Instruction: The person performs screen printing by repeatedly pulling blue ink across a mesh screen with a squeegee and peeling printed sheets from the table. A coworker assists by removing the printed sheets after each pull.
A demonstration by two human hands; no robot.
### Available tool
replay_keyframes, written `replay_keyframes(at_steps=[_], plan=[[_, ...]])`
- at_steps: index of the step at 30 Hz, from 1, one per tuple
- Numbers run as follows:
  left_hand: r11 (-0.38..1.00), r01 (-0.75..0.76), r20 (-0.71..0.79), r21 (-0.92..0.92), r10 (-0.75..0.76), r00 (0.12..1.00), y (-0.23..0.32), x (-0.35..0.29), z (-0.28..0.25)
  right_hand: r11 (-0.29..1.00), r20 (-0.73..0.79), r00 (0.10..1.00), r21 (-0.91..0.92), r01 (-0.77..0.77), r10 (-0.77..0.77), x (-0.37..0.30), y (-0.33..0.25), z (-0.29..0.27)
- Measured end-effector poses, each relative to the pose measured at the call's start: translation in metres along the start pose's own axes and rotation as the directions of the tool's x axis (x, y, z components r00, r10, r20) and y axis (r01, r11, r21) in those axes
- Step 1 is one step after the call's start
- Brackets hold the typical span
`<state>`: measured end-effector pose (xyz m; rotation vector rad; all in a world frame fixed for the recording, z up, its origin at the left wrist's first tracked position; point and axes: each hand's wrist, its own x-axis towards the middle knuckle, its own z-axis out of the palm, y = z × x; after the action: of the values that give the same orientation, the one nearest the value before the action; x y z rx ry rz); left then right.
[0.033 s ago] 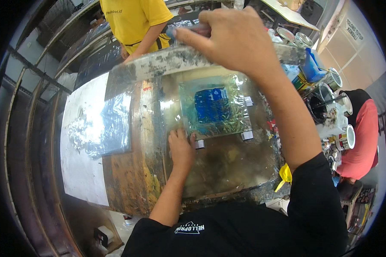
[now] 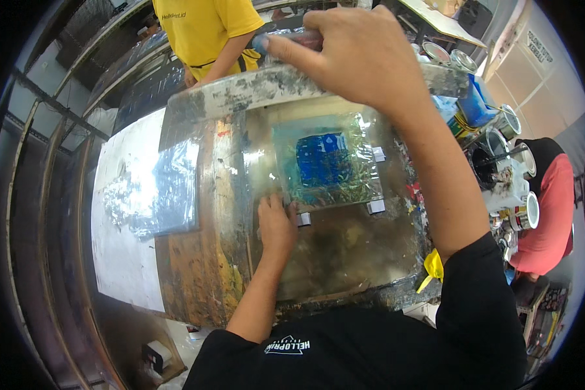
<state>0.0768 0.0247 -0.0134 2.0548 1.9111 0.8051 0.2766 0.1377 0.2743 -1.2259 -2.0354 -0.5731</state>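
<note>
My right hand [image 2: 364,55] is raised over the far side of the worktable. Its fingers and thumb close round a stained handle [image 2: 260,43] with a bluish end; the rest of it is hidden by the hand. Just beneath runs the paint-smeared light bar of a printing-screen frame [image 2: 240,92]. Through the translucent mesh below shows a glossy clear plastic piece with a blue and green print [image 2: 325,159]. By its near left corner my left hand [image 2: 277,224] lies with fingers stretched forward. Small white tabs [image 2: 376,207] sit along the piece's edges.
On the left, clear plastic sheets [image 2: 169,195] lie over white paper [image 2: 127,260]. Open paint cans [image 2: 526,211] crowd the right side, above a yellow cloth-like piece [image 2: 432,265]. A person in yellow [image 2: 205,32] stands beyond the table; another in red [image 2: 549,214] bends at right.
</note>
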Motion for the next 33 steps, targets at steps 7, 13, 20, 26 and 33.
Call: replay_keyframes(at_steps=[7, 13, 20, 26, 33], plan=[[0.712, 0.204, -0.027, -0.672, -0.298, 0.954, -0.023, 0.067, -0.063, 0.987, 0.227, 0.962, 0.026, -0.161, 0.151, 0.029, 0.004, -0.013], [0.721, 0.192, -0.231, -0.665, -0.444, 0.866, -0.128, 0.094, -0.159, 0.997, 0.026, 0.997, 0.028, -0.07, 0.069, 0.016, 0.003, 0.0], [0.923, 0.317, -0.516, -0.219, -0.385, 0.765, -0.239, 0.109, -0.179, 0.992, 0.064, 0.992, 0.062, -0.113, 0.109, 0.005, -0.002, -0.002], [0.892, -0.046, -0.066, 0.451, 0.085, 0.994, -0.22, 0.019, -0.139, 0.993, 0.146, 0.982, -0.022, -0.118, 0.12, 0.003, -0.007, -0.008], [0.968, -0.006, -0.031, 0.25, 0.015, 0.999, -0.192, 0.0, -0.156, 0.986, 0.222, 0.961, -0.009, -0.169, 0.167, 0.002, -0.006, -0.007]])
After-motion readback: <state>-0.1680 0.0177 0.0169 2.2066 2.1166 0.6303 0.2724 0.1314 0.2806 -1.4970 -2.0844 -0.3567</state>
